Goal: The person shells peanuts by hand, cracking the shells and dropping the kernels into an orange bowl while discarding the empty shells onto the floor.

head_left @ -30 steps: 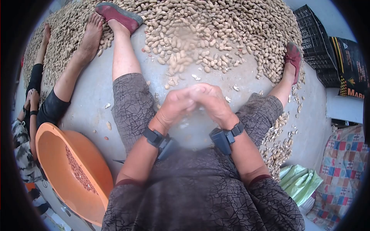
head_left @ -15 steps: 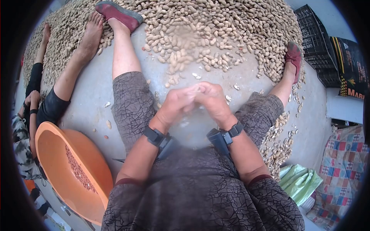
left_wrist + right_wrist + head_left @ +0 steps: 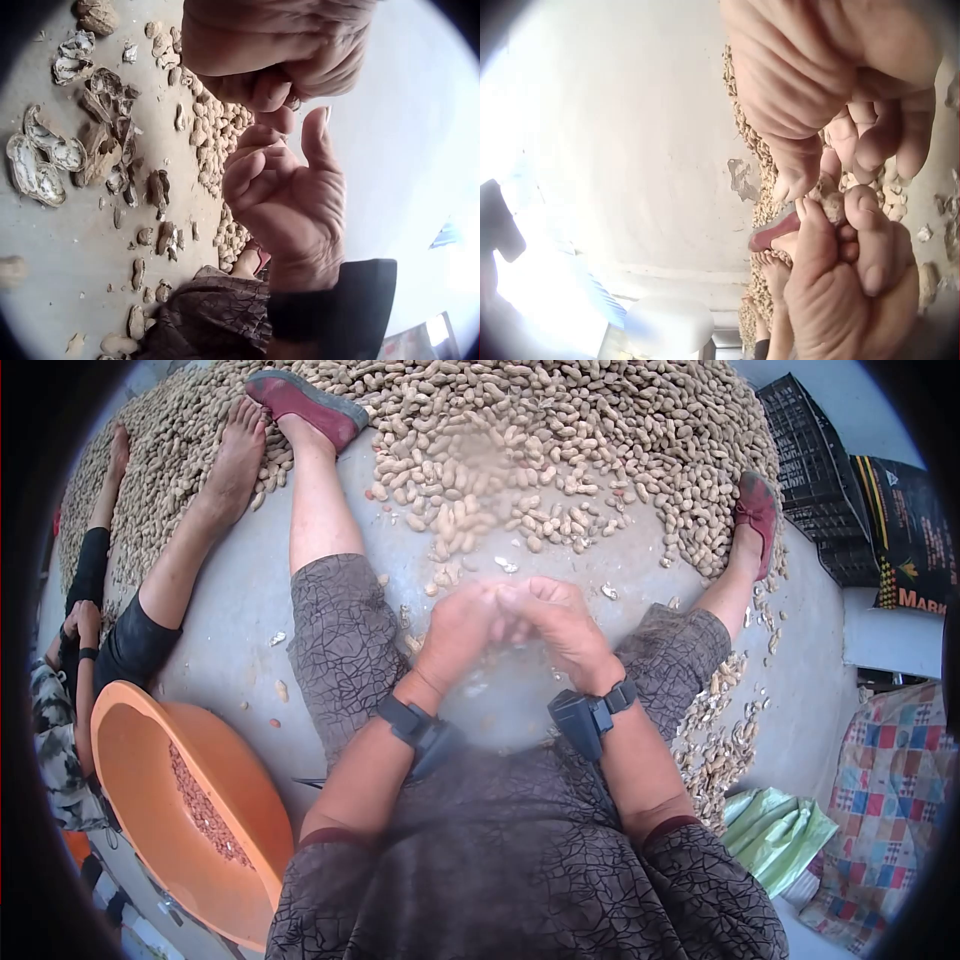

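Observation:
In front of the seated person's lap, the left hand [image 3: 458,632] and right hand [image 3: 570,628] meet at the fingertips. A peanut [image 3: 828,201] shows between them in the right wrist view, pinched by the left thumb and curled fingers below, with reddish kernels [image 3: 847,246] against those fingers. From above, the right thumb and a fingertip grip the same peanut. In the left wrist view the right hand [image 3: 296,206] has curled fingers and a raised thumb under the left hand [image 3: 277,49], and the peanut is mostly hidden.
Unshelled peanuts [image 3: 560,420] spread across the far floor. An orange basin [image 3: 235,760] with red kernels [image 3: 205,805] stands at left beside another person's legs. Shells [image 3: 715,760] lie by the right thigh, near a green sack [image 3: 775,835]. Black crates [image 3: 815,470] stand at far right.
Both hands have shifted at the fingertips; the right thumb and fingers look more spread than before. The surroundings sit slightly differently in the head view. The basin and peanut pile look the same.

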A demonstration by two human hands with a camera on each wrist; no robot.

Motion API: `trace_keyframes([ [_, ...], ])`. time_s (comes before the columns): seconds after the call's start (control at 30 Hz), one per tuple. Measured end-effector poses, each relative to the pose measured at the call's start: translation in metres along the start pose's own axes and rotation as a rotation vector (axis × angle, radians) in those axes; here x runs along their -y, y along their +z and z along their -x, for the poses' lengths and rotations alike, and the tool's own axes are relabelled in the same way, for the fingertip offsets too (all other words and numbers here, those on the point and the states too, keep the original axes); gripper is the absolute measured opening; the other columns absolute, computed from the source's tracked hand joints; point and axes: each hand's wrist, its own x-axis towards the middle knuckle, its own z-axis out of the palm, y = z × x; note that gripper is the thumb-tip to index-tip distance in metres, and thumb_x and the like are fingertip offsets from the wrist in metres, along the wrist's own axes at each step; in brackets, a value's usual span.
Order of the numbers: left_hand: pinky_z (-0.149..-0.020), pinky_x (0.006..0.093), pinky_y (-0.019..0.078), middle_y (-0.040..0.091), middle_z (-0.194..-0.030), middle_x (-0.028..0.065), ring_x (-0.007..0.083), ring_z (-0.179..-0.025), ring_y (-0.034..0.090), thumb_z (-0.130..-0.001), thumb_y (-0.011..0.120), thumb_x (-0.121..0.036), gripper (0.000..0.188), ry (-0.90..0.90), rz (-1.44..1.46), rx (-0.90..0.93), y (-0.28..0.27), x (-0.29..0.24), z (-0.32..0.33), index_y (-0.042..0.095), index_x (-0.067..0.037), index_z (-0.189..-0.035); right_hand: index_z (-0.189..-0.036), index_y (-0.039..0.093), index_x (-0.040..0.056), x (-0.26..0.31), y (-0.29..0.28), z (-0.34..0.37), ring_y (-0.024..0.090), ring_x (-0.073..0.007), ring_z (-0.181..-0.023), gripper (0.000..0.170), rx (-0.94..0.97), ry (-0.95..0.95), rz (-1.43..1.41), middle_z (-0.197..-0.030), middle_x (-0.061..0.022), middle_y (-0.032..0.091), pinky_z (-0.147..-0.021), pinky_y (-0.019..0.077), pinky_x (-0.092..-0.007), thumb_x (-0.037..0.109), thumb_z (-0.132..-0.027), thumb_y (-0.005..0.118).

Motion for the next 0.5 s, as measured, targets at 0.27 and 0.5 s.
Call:
trace_keyframes([
  [0.27,-0.057,0.0181,0.0401,0.055,-0.076,-0.0012,0.0034,-0.063,0.046,-0.092,0.037,-0.009,0.030,0.077,-0.102,-0.055,0.011,-0.016,0.010,0.059,-0.001,-0.110,-0.087,0.061,0.0006,-0.023,0.014,-0.007,0.048,-0.0043,-0.051,0.015,-0.136,-0.018,-0.216,-0.065,0.0000,0.056,-0.044,0.0385,-0.0173,0.016,-0.086,0.061],
  [0.5,-0.061,0.0193,0.0424,0.056,-0.081,0.0004,0.0046,-0.069,0.049,-0.090,0.034,-0.007,0.030,0.077,-0.074,-0.138,0.009,-0.007,0.008,0.059,0.000,-0.106,-0.086,0.060,-0.0024,-0.017,0.031,-0.004,0.051,-0.0075,-0.052,0.012,-0.223,-0.053,-0.240,-0.067,-0.0033,0.055,-0.044,0.0407,-0.0192,0.009,-0.084,0.059],
])
